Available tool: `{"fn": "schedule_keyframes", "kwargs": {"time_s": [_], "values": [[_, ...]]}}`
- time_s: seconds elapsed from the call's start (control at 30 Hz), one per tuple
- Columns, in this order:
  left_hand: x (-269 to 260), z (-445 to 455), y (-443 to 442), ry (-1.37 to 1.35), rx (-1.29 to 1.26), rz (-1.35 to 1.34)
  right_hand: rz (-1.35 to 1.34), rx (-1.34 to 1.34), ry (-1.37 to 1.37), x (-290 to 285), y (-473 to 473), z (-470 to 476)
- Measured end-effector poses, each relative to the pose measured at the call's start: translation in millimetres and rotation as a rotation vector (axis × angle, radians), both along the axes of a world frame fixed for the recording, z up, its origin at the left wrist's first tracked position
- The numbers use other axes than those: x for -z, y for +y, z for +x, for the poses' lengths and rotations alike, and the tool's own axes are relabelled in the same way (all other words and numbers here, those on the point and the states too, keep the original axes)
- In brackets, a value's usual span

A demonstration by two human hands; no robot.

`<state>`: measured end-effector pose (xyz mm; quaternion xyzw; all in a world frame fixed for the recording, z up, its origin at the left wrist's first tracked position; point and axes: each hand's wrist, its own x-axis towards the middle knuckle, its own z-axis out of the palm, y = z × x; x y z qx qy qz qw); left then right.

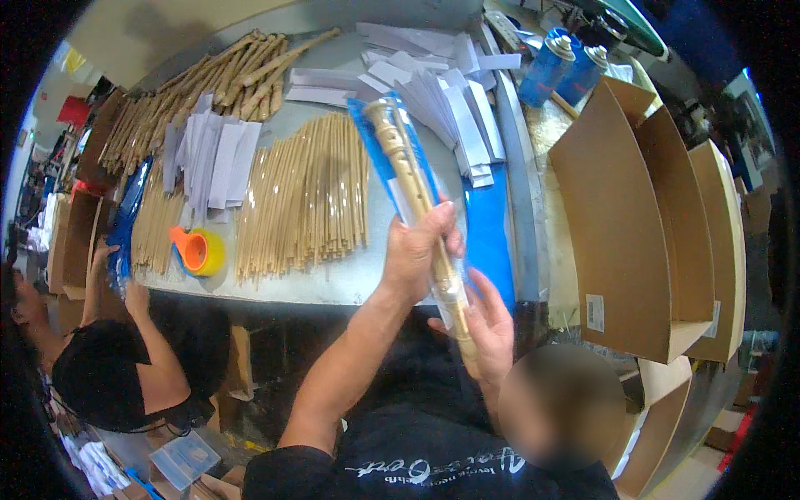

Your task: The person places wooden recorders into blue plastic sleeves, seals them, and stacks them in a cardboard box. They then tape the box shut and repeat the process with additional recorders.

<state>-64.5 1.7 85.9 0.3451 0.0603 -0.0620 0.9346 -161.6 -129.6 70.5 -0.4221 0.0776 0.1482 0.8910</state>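
A beige recorder [409, 172] lies slantwise in a clear and blue plastic sleeve [361, 125], with a thin rod beside it inside. My left hand [422, 244] is wrapped around its middle. Lower down, my right hand [490, 325] holds the foot end, thumb in front and a fingertip showing on the far side. Beyond my hands, on the metal table, is a row of thin beige rods [306, 194]. Flat blue sleeves [489, 231] lie at the table's right side, partly under a fanned pile of white paper slips [437, 94].
More recorders [250, 75] are heaped at the back left, near white slips [212, 156]. An orange and yellow tape dispenser [197, 251] sits near the front edge. At left, another person [100, 375] handles blue sleeves. Cardboard boxes [612, 219] and blue spray cans [547, 69] stand right.
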Motion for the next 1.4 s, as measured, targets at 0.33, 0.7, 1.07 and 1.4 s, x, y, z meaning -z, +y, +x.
{"fn": "schedule_keyframes", "kwargs": {"time_s": [0.33,0.7,1.07,1.4], "values": [[-20.0,-3.6,23.9,-0.013,0.017,0.171,-0.025,-0.083,-0.099,3.4,11.6,-8.2],[-16.8,-44.6,15.1,-0.069,0.249,0.408,0.31,-0.371,-0.273,4.1,-13.1,42.2],[-25.5,-68.0,10.5,0.056,0.499,0.522,-0.797,0.29,-1.233,-107.5,0.2,178.2],[-18.3,-26.4,24.6,0.215,0.234,0.338,-0.242,0.027,-0.443,-25.4,-29.3,92.9]]}}
